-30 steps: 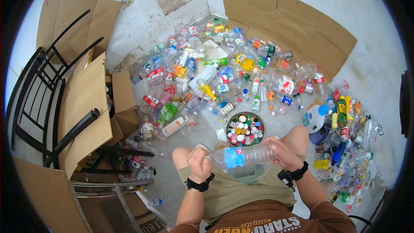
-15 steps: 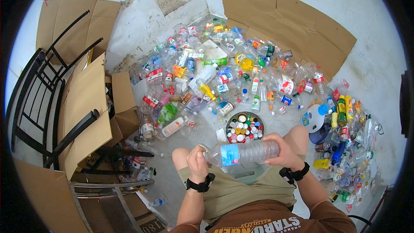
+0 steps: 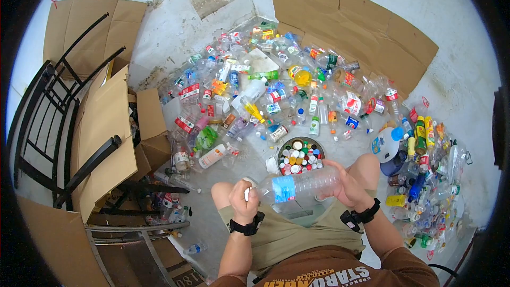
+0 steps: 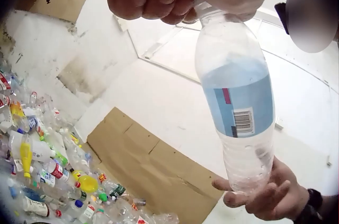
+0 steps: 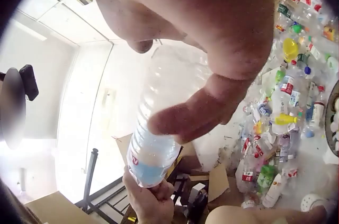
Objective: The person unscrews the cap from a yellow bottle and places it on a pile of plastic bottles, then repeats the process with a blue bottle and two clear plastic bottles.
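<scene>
A clear plastic bottle (image 3: 313,182) with a blue label lies nearly level between my hands, over my lap. My left hand (image 3: 244,203) grips its neck end with curled fingers, and a bit of white shows at the fist. The cap end is hidden by that hand. At the base, my right hand (image 3: 351,187) holds the bottle, fingers and thumb bent about it in the right wrist view. The left wrist view shows the bottle's label (image 4: 241,99) with a barcode. Just beyond the bottle stands a round tray (image 3: 322,151) full of coloured bottle caps (image 3: 300,159).
A large heap of empty bottles (image 3: 276,95) spreads ahead against the wall. More bottles (image 3: 425,180) lie at the right, beside a big clear jug (image 3: 385,146). At the left stand a black metal rack (image 3: 69,143) and cardboard boxes (image 3: 103,138).
The bottle has shifted slightly left and turned about its length, so its label shows differently. My right hand has moved its hold at the base, its fingers now more spread. My left hand stays at the neck.
</scene>
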Available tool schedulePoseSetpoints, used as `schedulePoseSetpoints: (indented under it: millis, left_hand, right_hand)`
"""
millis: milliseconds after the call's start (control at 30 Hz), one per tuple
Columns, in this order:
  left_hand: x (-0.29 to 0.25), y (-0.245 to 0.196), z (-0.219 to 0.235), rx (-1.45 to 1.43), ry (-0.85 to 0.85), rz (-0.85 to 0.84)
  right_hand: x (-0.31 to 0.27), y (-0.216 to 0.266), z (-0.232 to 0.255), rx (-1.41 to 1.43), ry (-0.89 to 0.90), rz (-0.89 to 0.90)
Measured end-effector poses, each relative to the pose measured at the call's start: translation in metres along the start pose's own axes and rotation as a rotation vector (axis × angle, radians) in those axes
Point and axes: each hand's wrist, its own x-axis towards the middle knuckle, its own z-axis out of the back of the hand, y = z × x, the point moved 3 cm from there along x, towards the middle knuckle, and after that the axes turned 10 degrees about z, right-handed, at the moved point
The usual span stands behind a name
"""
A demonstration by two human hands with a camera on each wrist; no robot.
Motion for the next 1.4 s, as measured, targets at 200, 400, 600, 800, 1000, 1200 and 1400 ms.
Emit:
schedulePoseSetpoints:
  millis: [200,400,600,800,1000,1200,1400]
  left_hand:
    - [0.001,0.001,0.002,0.078,0.016,-0.087]
    - [-0.003,0.008,0.003,-0.106,0.030,0.139]
    - [0.000,0.001,0.006,-0.060,0.042,0.154]
    - [0.006,-0.017,0.011,0.122,-0.032,0.034]
    - [0.007,-0.020,0.012,0.189,-0.032,0.041]
    - [0.006,-0.017,0.013,0.105,-0.044,0.134]
    - [0.005,-0.013,0.015,0.110,-0.032,0.104]
  right_hand:
    - [-0.004,-0.021,0.040,-0.045,0.042,-0.125]
    - [-0.004,0.009,0.000,-0.257,0.110,0.125]
    - [-0.002,0.016,-0.009,-0.381,0.131,0.223]
    - [0.000,0.005,-0.001,0.018,0.050,0.041]
    - [-0.002,-0.012,0.030,-0.057,0.112,-0.093]
    - [-0.001,0.016,-0.006,-0.340,0.193,0.161]
    - [-0.001,0.014,-0.010,-0.043,0.082,0.085]
